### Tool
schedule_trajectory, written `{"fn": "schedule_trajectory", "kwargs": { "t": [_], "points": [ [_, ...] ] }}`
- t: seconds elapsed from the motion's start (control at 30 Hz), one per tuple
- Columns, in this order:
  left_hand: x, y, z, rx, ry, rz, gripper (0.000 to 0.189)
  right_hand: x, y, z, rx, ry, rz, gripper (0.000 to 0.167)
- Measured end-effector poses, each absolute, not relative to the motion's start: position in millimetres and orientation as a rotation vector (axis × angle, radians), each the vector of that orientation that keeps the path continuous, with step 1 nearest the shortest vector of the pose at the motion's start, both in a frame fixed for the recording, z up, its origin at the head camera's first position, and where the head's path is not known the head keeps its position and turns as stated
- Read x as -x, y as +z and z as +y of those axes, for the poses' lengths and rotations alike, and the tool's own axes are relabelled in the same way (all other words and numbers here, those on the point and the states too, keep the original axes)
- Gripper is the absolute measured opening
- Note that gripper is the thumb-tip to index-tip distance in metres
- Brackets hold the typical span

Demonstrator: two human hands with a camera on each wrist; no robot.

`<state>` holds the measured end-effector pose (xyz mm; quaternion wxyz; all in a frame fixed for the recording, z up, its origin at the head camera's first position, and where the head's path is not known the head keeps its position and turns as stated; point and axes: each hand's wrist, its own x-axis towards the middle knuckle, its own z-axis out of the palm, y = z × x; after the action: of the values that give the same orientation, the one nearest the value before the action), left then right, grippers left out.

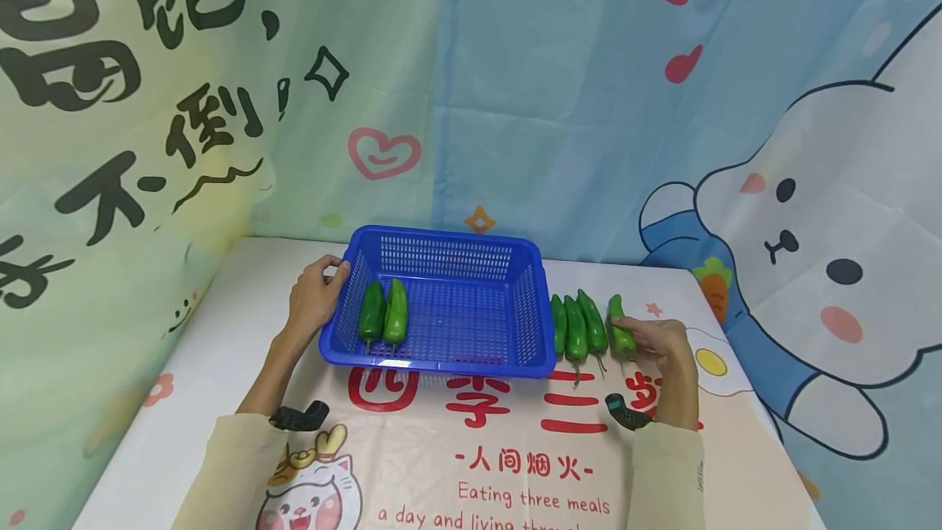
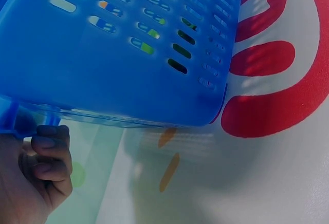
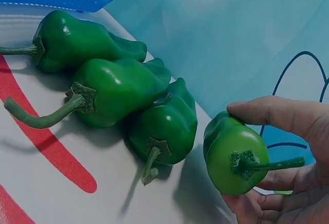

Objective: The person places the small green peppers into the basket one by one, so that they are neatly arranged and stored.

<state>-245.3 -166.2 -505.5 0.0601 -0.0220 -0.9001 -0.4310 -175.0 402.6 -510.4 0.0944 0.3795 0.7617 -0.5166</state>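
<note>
My left hand [image 1: 318, 294] grips the left rim of a blue plastic basket [image 1: 441, 368]; in the left wrist view its fingers [image 2: 51, 149] curl under that rim. Two green peppers [image 1: 396, 313] lie side by side at the basket's left end. To the right of the basket, my right hand [image 1: 658, 339] pinches another green pepper [image 3: 231, 157] between thumb and fingers, its stem pointing back toward the wrist. Three more green peppers [image 3: 121, 93] lie in a row on the table between that hand and the basket, stems toward me.
The white table [image 1: 221, 334] carries a printed cover with red lettering and a cartoon cat [image 1: 312, 489]. Behind it hangs a printed curtain [image 1: 530, 121], close to the table's back edge. A dark wrist camera [image 1: 300, 416] is strapped on the left wrist, another [image 1: 627, 412] on the right.
</note>
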Motion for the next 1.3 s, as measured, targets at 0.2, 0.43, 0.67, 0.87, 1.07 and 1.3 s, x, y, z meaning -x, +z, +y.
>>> {"fn": "schedule_trajectory", "kwargs": {
  "t": [0.2, 0.43, 0.67, 0.87, 1.07, 1.3],
  "points": [
    [243.9, -505.4, -166.5, 0.067, -1.300, -2.722, 0.045, 173.0, -508.1, 400.7, -1.114, -1.541, 2.271, 0.099],
    [244.1, -507.1, -166.4, 0.067, -1.296, -2.717, 0.045, 171.7, -508.6, 398.3, -1.105, -1.590, 2.263, 0.097],
    [245.5, -507.6, -166.1, 0.065, -1.303, -2.714, 0.045, 170.7, -506.3, 395.8, -1.087, -1.588, 2.281, 0.097],
    [245.4, -506.8, -165.6, 0.060, -1.302, -2.716, 0.045, 170.9, -503.6, 393.8, -1.071, -1.587, 2.299, 0.095],
    [244.5, -506.5, -165.5, 0.049, -1.300, -2.727, 0.046, 171.5, -499.4, 390.2, -1.058, -1.594, 2.307, 0.094],
    [244.7, -506.4, -165.2, 0.058, -1.310, -2.722, 0.045, 172.0, -494.2, 385.2, -1.056, -1.584, 2.311, 0.098]
  ]
}}
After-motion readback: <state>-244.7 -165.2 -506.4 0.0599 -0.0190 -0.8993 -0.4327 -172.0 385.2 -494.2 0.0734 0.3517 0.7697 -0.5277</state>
